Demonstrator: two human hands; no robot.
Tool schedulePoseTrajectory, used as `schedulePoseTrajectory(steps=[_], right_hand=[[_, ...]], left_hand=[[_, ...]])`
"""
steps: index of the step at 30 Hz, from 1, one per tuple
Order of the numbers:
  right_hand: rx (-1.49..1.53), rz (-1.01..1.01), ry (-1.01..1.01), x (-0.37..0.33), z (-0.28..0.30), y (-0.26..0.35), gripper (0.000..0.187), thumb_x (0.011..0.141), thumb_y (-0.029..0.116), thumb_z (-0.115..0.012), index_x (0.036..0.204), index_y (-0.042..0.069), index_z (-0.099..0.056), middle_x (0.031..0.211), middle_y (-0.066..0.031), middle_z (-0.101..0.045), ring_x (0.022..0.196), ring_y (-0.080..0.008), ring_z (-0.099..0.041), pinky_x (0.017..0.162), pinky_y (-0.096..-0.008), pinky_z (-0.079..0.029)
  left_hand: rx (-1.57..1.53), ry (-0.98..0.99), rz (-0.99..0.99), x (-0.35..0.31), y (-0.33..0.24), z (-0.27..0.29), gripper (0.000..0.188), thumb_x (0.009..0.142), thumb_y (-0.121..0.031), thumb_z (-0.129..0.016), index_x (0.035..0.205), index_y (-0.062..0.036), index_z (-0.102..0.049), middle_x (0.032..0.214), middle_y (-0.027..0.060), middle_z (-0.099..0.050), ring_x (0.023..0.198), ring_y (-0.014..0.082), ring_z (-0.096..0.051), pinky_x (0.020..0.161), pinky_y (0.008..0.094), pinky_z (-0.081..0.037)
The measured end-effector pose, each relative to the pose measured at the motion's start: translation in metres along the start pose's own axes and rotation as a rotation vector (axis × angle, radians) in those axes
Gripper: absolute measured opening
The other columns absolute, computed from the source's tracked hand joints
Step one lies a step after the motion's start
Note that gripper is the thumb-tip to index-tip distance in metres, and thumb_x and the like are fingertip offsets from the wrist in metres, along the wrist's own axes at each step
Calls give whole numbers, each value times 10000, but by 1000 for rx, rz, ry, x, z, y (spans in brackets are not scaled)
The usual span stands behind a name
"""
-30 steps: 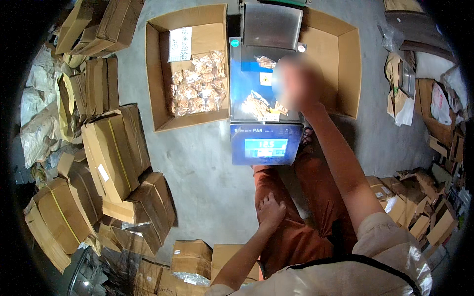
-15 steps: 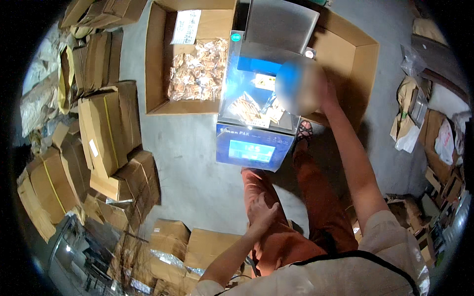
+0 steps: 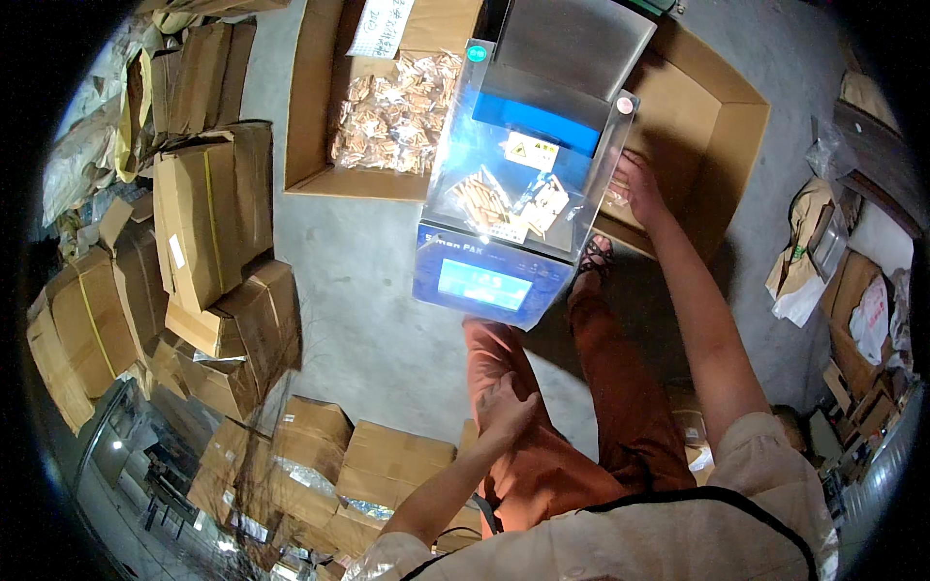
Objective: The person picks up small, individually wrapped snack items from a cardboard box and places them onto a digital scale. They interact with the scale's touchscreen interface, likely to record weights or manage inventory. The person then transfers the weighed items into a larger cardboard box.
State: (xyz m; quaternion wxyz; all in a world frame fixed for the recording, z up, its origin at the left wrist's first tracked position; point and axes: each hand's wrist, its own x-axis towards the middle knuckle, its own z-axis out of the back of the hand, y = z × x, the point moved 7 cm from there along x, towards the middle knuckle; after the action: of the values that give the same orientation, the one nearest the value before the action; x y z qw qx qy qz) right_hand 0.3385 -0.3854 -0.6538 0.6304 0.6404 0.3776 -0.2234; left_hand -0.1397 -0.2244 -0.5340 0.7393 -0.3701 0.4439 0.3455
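My right hand [image 3: 639, 194] reaches down past the right side of a blue packing machine [image 3: 523, 174], over the carton on that side. Its fingers are bent around a small clear bag [image 3: 617, 190] with pale tan pieces, partly hidden by the hand and the machine. On the machine's top, beneath a clear cover, lie a bag of wooden dowels [image 3: 484, 201] and a second bag [image 3: 544, 201]. A lit screen [image 3: 482, 284] shows on its front. My left hand [image 3: 508, 405] lies on my left thigh, holding nothing, its fingers loosely apart.
Left of the machine stands an open carton [image 3: 308, 145] with many bags of dowels and a white paper sheet [image 3: 380, 27]. Another open carton [image 3: 741, 145] is on the right. Folded cartons [image 3: 218, 228] are stacked at left, and more boxes [image 3: 397, 465] stand near my legs.
My view has shifted a little. The right hand has drawn slightly down beside the machine, and the blurred patch over it is gone. The left hand stays on the thigh.
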Motion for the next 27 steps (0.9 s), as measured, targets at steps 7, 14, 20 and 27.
schedulePoseTrajectory(steps=[7, 14, 20, 27], right_hand=[[34, -31, 20, 1, -2, -17, 728, 894, 602, -575, 1403, 104, -421, 1318, -114, -537, 1216, -269, -507, 1061, -464, -391], [134, -12, 4, -3, -6, -13, 765, 921, 613, -528, 1483, 125, -351, 1391, -140, -486, 1264, -283, -487, 1081, -459, -382], [13, -23, -273, 48, 73, -85, 490, 937, 359, -616, 1324, 75, -516, 1105, -120, -641, 1009, -224, -621, 871, -367, -516], [-540, 266, -256, 119, 119, -146, 337, 899, 224, -659, 1182, 48, -609, 947, -85, -653, 806, -181, -634, 686, -333, -546]], left_hand=[[-25, -29, -20, -4, -7, 13, 715, 774, -517, -646, 1359, -129, -510, 1314, 169, -578, 1292, 321, -469, 1091, 492, -305], [-50, 25, 25, 0, -8, 12, 709, 774, -510, -641, 1345, -108, -519, 1304, 175, -583, 1270, 337, -487, 1093, 486, -306], [9, 27, 65, -15, -33, 38, 706, 777, -509, -642, 1344, -106, -525, 1301, 146, -589, 1262, 314, -496, 1098, 483, -299], [-140, -68, -62, -17, -82, 93, 589, 807, -383, -707, 1294, -90, -552, 1234, 128, -607, 1189, 325, -543, 1049, 458, -381]])
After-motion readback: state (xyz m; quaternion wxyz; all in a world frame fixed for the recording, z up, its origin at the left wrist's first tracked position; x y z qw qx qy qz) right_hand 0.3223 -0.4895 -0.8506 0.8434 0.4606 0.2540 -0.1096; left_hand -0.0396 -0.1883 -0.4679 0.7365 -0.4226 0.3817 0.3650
